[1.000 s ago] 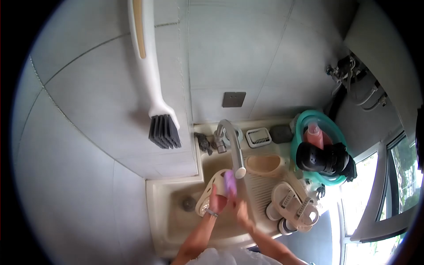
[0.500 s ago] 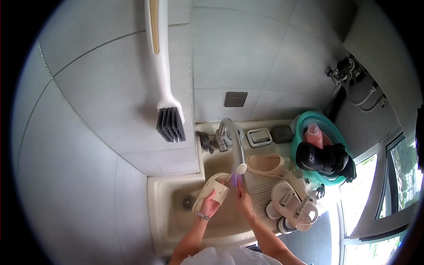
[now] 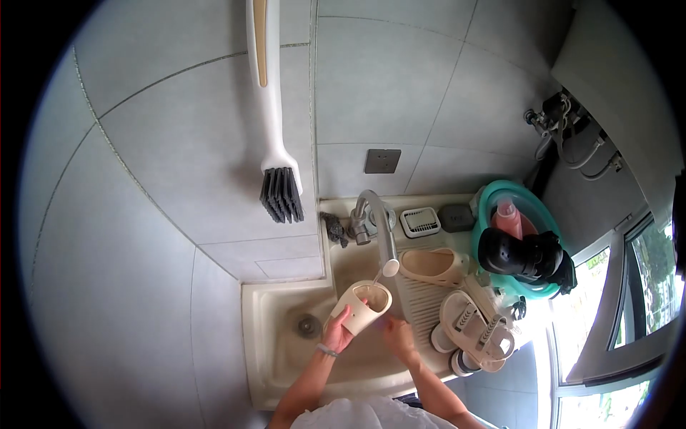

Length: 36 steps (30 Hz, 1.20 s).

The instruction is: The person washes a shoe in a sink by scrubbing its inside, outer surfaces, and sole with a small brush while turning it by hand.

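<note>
Cream clog (image 3: 362, 315) is clamped by the left hand (image 3: 338, 332) over the sink (image 3: 286, 365) — opening tipped beneath the faucet (image 3: 386, 243), presumably to catch water; whether anything is gripped by the right hand (image 3: 400, 338) cannot be told.

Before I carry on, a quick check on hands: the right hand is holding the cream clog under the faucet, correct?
Wrong hand: the head view shows the left hand holding the cream clog under the faucet.

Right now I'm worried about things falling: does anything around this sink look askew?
Yes: the strapped sandals overlap in a heap at the edge of the draining board, and a black item lies across the teal basin; both look precarious.
</note>
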Tool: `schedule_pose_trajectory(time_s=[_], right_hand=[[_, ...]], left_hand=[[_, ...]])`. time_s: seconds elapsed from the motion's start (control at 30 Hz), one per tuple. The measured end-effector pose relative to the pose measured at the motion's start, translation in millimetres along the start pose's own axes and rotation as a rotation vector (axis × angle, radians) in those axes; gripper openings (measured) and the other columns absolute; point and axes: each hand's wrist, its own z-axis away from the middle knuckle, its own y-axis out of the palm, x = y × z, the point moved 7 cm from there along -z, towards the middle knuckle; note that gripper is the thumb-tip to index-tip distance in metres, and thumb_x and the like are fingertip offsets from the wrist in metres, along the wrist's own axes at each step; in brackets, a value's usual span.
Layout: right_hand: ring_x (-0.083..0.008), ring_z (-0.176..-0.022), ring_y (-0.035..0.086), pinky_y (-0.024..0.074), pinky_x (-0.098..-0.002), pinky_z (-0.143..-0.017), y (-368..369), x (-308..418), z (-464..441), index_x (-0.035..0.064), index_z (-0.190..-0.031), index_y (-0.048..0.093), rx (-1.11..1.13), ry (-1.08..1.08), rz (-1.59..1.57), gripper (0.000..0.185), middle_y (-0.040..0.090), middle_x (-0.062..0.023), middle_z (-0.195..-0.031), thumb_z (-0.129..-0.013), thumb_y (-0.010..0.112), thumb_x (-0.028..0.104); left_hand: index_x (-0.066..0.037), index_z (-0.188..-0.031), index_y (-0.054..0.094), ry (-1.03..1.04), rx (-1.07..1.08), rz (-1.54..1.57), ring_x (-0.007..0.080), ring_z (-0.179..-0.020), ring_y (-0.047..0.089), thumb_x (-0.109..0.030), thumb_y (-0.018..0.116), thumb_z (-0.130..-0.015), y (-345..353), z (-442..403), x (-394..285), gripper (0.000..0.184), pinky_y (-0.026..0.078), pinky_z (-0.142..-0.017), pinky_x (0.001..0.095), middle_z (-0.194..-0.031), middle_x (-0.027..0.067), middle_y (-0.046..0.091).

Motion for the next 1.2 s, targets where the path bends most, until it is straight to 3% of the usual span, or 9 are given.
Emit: schedule_pose_trajectory(time_s=[0.07, 0.17, 0.57, 0.63, 0.77, 0.87, 1.0, 1.17, 1.2], right_hand=[[-0.0372, -0.084, 0.066, 0.0521, -0.0419, -0.072, -7, 2, -8, 0.0116, -0.121, 0.060, -0.007, -0.006, -0.025, 0.035, 0.067, -0.0223, -0.091, -0.089, 0.052, 0.022], [-0.0217, -0.094, 0.065, 0.0493, -0.0318, -0.083, -21, 13, -27, 0.0030, -0.132, 0.049, -0.132, -0.199, -0.866, 0.046, 0.068, -0.0162, -0.104, -0.088, 0.051, 0.012], [-0.0123, -0.087, 0.062, 0.0527, -0.0277, -0.079, -4, 126, -73, 0.0001, -0.116, 0.062, 0.135, -0.212, -0.678, 0.036, 0.067, -0.0101, -0.098, -0.081, 0.066, 0.009], [-0.0136, -0.087, 0.063, 0.0534, -0.0285, -0.079, -2, 117, -87, -0.0017, -0.114, 0.062, 0.176, -0.193, -0.934, 0.036, 0.067, -0.0096, -0.098, -0.080, 0.067, 0.010], [-0.0112, -0.084, 0.061, 0.0495, -0.0252, -0.077, -32, 86, -86, -0.0032, -0.112, 0.062, 0.120, -0.096, -1.065, 0.032, 0.066, -0.0052, -0.094, -0.080, 0.065, 0.006], [-0.0094, -0.086, 0.058, 0.0456, -0.0234, -0.077, -55, 65, -76, -0.0017, -0.112, 0.063, -0.043, -0.031, -1.148, 0.031, 0.064, -0.0028, -0.095, -0.082, 0.064, 0.006], [-0.0117, -0.092, 0.059, 0.0473, -0.0253, -0.083, -78, 50, -62, -0.0009, -0.117, 0.060, -0.105, -0.021, -1.331, 0.034, 0.064, -0.0051, -0.103, -0.086, 0.066, 0.011], [-0.0116, -0.099, 0.058, 0.0462, -0.0258, -0.086, -86, 28, -45, 0.0025, -0.125, 0.054, -0.168, 0.038, -1.451, 0.042, 0.062, -0.0038, -0.110, -0.088, 0.066, 0.018], [-0.0111, -0.101, 0.057, 0.0451, -0.0248, -0.088, -84, 24, -43, 0.0041, -0.127, 0.052, -0.146, 0.021, -1.395, 0.046, 0.061, -0.0031, -0.112, -0.089, 0.064, 0.027]], left_hand=[[0.000, -0.134, 0.040, -0.009, -0.023, -0.079, 0.0219, -0.114, 0.055, -0.030, 0.056, -0.094, -2, -1, 2, 0.052, 0.046, -0.099, 0.0370, -0.126, 0.0118, 0.056], [-0.001, -0.132, 0.042, 0.049, -0.097, -0.104, 0.0210, -0.109, 0.059, -0.033, 0.057, -0.094, -6, -4, 2, 0.052, 0.050, -0.093, 0.0353, -0.124, 0.0115, 0.057], [-0.002, -0.132, 0.042, 0.269, -0.372, -0.186, 0.0178, -0.109, 0.058, -0.043, 0.048, -0.096, -33, -3, -6, 0.055, 0.049, -0.090, 0.0324, -0.125, 0.0073, 0.055], [-0.002, -0.131, 0.043, 0.274, -0.377, -0.165, 0.0169, -0.108, 0.058, -0.043, 0.048, -0.096, -31, -4, -3, 0.054, 0.048, -0.089, 0.0326, -0.124, 0.0070, 0.056], [-0.003, -0.121, 0.050, 0.340, -0.282, -0.630, 0.0133, -0.097, 0.057, -0.035, 0.054, -0.096, -30, -9, -3, 0.041, 0.047, -0.083, 0.0278, -0.109, 0.0052, 0.059], [-0.002, -0.095, 0.055, 0.483, -0.467, -0.926, 0.0131, -0.085, 0.057, -0.038, 0.058, -0.093, -54, -11, -14, 0.036, 0.045, -0.074, 0.0289, -0.088, 0.0045, 0.060], [0.000, -0.109, 0.051, 0.717, -0.511, -1.430, 0.0230, -0.091, 0.057, -0.051, 0.065, -0.084, -112, -36, -9, 0.059, 0.048, -0.072, 0.0305, -0.107, 0.0104, 0.055], [-0.003, -0.117, 0.045, 0.249, -0.426, -0.581, 0.0217, -0.097, 0.057, -0.045, 0.062, -0.088, -64, -33, 1, 0.054, 0.050, -0.075, 0.0335, -0.106, 0.0091, 0.056], [-0.003, -0.118, 0.045, 0.382, -0.405, -0.696, 0.0200, -0.097, 0.057, -0.044, 0.060, -0.090, -70, -37, -11, 0.052, 0.050, -0.073, 0.0331, -0.103, 0.0086, 0.057]])
